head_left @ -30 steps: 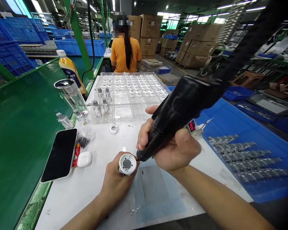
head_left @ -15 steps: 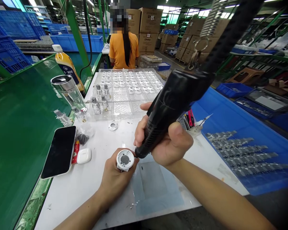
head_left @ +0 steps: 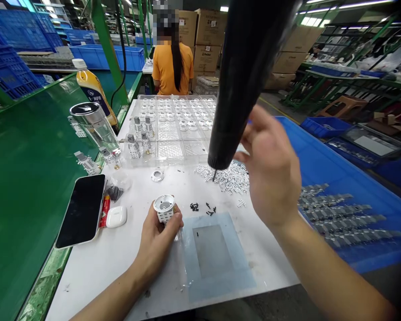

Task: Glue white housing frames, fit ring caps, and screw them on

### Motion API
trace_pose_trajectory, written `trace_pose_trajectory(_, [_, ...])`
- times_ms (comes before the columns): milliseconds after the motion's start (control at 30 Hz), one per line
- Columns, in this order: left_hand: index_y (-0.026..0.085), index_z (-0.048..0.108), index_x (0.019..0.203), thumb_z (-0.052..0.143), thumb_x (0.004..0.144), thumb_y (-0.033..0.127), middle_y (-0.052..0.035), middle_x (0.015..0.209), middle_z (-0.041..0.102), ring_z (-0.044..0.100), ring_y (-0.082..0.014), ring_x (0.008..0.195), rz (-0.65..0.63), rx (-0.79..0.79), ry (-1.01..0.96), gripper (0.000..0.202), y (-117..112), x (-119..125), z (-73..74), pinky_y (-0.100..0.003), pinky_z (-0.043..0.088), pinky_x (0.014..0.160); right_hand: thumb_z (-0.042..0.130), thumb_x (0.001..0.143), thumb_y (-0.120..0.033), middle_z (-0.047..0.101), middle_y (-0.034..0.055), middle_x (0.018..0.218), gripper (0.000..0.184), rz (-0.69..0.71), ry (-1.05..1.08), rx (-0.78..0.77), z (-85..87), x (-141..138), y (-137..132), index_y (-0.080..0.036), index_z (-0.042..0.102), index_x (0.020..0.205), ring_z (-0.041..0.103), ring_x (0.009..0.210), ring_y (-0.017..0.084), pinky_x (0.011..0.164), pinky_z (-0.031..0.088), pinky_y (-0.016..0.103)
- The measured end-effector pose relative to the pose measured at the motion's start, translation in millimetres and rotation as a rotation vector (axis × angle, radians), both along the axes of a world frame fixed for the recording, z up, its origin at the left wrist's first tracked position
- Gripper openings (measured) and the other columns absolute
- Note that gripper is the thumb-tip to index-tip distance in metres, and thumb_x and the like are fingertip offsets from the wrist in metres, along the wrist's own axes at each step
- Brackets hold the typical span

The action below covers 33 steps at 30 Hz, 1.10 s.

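Gripping metal housing (head_left: 165, 208) in left hand (head_left: 155, 252), base hidden, right hand (head_left: 270, 171) open, seemingly empty, beside an electric screwdriver (head_left: 245, 84)

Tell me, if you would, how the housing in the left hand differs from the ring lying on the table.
The housing is a hollow cylinder with patterned sides, while the ring is a thin, flat disc with a central hole. The housing stands upright in the left hand, whereas the ring lies loose on the table. The housing also looks clearly larger than the ring. Both are round and silvery white.
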<state>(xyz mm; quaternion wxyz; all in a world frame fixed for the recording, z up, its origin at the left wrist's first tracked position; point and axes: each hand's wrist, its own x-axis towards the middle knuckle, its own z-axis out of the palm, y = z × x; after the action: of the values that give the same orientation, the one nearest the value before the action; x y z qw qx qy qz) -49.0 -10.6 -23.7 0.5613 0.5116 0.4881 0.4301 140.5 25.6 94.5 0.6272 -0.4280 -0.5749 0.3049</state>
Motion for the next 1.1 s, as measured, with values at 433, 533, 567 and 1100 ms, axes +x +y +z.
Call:
trace_pose_trajectory(433, [0.023, 0.062, 0.107, 0.066, 0.095, 0.034, 0.0, 0.095, 0.062, 0.056, -0.0167, 0.081, 0.01, -0.014, -0.237, 0.017, 0.7, 1.2, -15.0, -0.031, 0.043, 0.079, 0.057, 0.102, -0.029, 0.066, 0.0047, 0.088, 0.02, 0.299, -1.063, -0.113, -119.0, 23.2, -59.3, -0.022, 0.075, 0.101, 0.063, 0.085, 0.02, 0.072, 0.051, 0.033])
trace_pose_trajectory(533, [0.022, 0.064, 0.104, 0.068, 0.093, 0.036, -0.0011, 0.096, 0.064, 0.057, -0.0172, 0.081, 0.01, -0.013, -0.219, 0.019, 0.8, 2.3, -14.4, -0.032, 0.044, 0.08, 0.057, 0.101, -0.024, 0.066, 0.0058, 0.086, 0.019, 0.272, -1.095, -0.071, -118.4, 21.2, -52.0, -0.018, 0.073, 0.091, 0.062, 0.083, 0.021, 0.067, 0.049, 0.032])
trace_pose_trajectory(567, [0.022, 0.064, 0.107, 0.069, 0.092, 0.037, -0.0012, 0.095, 0.064, 0.057, -0.0176, 0.081, 0.016, -0.011, -0.208, 0.022, 0.7, 2.6, -14.1, -0.032, 0.044, 0.08, 0.057, 0.1, -0.024, 0.066, 0.0063, 0.085, 0.02, 0.251, -1.102, -0.06, -118.1, 21.2, -49.1, -0.017, 0.072, 0.088, 0.062, 0.082, 0.021, 0.066, 0.048, 0.033])
trace_pose_trajectory(1100, [0.023, 0.069, 0.098, 0.078, 0.081, 0.045, -0.0009, 0.088, 0.069, 0.063, -0.0213, 0.083, 0.008, -0.036, 0.003, 0.029, -6.6, 7.6, 3.4, -0.029, 0.048, 0.075, 0.045, 0.105, -0.028, 0.071, 0.0129, 0.12, 0.034, -0.204, -1.104, -0.221, -107.8, 121.9, -56.7, -0.02, 0.07, 0.125, 0.072, 0.102, 0.028, 0.082, 0.064, 0.046])
